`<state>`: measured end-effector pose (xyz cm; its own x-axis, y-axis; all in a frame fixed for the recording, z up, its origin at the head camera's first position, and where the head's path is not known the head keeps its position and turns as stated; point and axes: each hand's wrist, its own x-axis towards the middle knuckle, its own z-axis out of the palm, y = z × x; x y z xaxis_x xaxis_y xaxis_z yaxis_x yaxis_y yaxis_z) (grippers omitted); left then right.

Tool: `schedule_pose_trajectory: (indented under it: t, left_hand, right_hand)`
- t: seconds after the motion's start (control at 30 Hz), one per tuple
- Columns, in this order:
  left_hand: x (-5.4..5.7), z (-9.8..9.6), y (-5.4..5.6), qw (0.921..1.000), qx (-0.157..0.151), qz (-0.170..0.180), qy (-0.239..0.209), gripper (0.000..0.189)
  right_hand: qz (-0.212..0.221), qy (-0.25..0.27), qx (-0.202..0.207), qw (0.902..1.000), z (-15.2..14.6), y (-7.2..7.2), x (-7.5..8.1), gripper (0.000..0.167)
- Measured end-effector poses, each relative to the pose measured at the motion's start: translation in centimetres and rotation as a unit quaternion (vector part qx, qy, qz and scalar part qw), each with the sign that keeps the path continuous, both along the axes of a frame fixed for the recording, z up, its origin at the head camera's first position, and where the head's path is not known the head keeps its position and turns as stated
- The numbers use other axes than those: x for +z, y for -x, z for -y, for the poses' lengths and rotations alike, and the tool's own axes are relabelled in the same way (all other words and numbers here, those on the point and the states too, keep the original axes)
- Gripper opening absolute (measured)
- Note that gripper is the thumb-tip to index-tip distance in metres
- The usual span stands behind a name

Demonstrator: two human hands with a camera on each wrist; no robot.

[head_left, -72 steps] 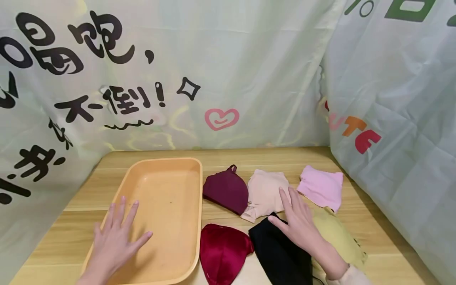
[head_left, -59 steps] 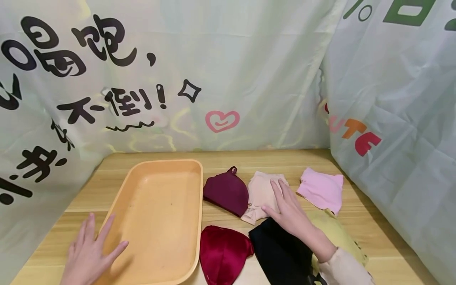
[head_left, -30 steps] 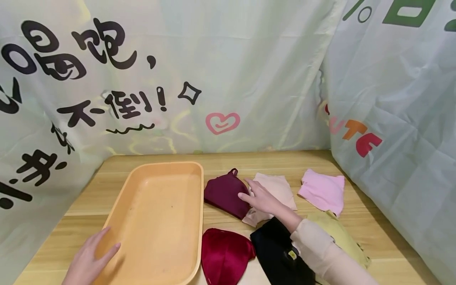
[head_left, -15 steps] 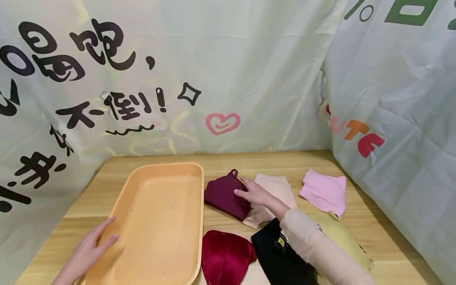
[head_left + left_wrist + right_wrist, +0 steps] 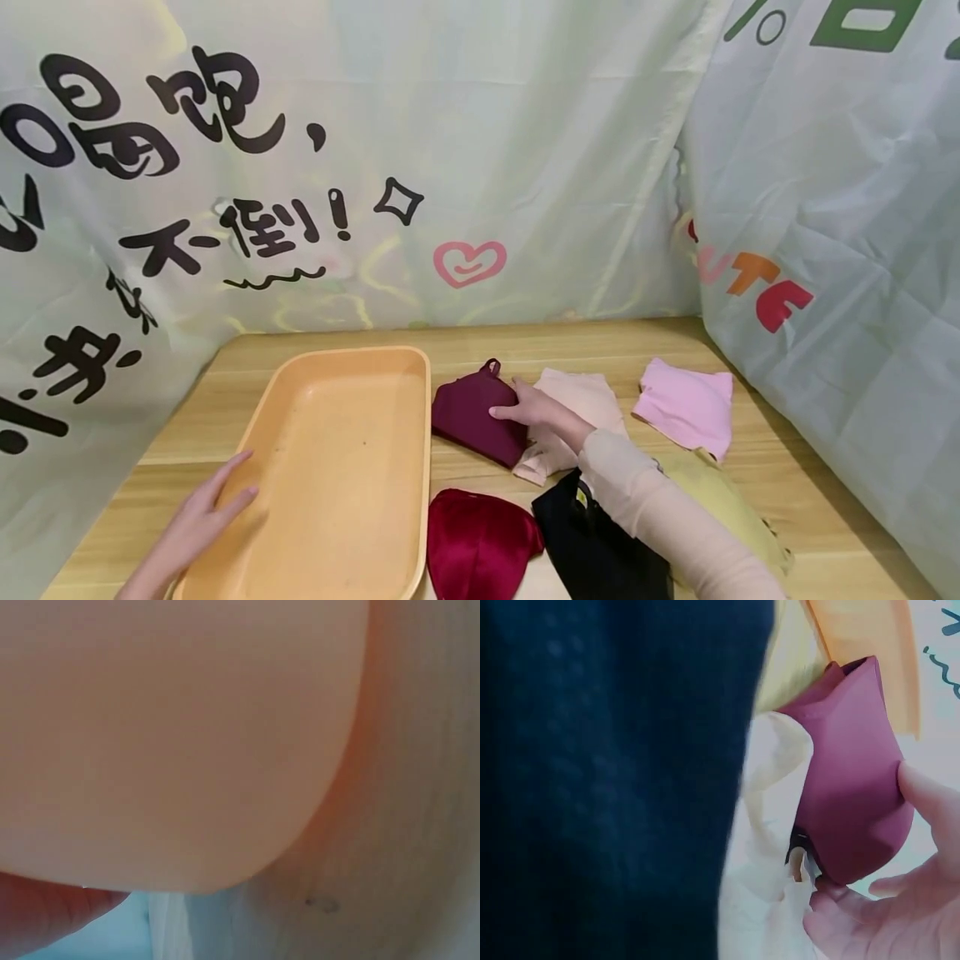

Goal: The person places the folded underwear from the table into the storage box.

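Note:
A folded maroon bra (image 5: 474,417) with a small strap loop lies right of the orange plastic tray (image 5: 423,467). My right hand (image 5: 536,410) holds its right side. In the right wrist view the thumb (image 5: 924,796) lies against one face of the bra (image 5: 859,776), and the other fingers reach its lower edge. At the tray's left rim, my left hand (image 5: 198,517) grips with the thumb over the inside; its other fingers are partly hidden. The left wrist view shows mostly the tray's outer wall (image 5: 187,750).
A beige folded garment (image 5: 588,400) touches the maroon bra's right side. Nearer lie a shiny dark red garment (image 5: 480,542) and a black one (image 5: 600,550), partly under my right sleeve. A pink garment (image 5: 686,404) and a yellow one (image 5: 720,500) lie farther right. Printed curtains (image 5: 555,167) enclose the wooden table.
My right hand has moved left from over the black and beige garments onto the maroon bra. My left hand has gone from above the tray to its left rim.

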<state>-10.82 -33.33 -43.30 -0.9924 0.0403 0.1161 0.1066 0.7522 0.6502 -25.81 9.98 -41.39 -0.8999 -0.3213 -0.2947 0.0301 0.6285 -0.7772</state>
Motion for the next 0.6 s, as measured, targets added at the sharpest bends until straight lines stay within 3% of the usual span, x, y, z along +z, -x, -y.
schedule_pose_trajectory:
  t: [0.2, 0.3, 0.5, 0.6]
  left_hand:
    - [0.4, 0.3, 0.3, 0.9998, -0.002, 0.019, 0.005, 0.06]
    - [0.4, 0.3, 0.1, 0.9998, -0.003, 0.018, -0.008, 0.061]
    - [0.1, 0.0, 0.3, 0.9988, -0.004, 0.018, -0.044, 0.063]
    - [0.1, -0.3, 0.3, 0.9988, -0.004, 0.027, -0.042, 0.065]
  right_hand:
    - [0.003, -0.048, -0.024, 0.9986, 0.8, 0.4, -0.2, 0.094]
    - [0.002, -0.042, -0.032, 0.9986, 1.1, 0.5, -0.4, 0.095]
    - [0.015, 0.012, -0.045, 0.9988, 1.0, 0.9, -0.5, 0.095]
    - [0.033, 0.05, -0.046, 0.9972, 0.8, 1.0, -0.4, 0.096]
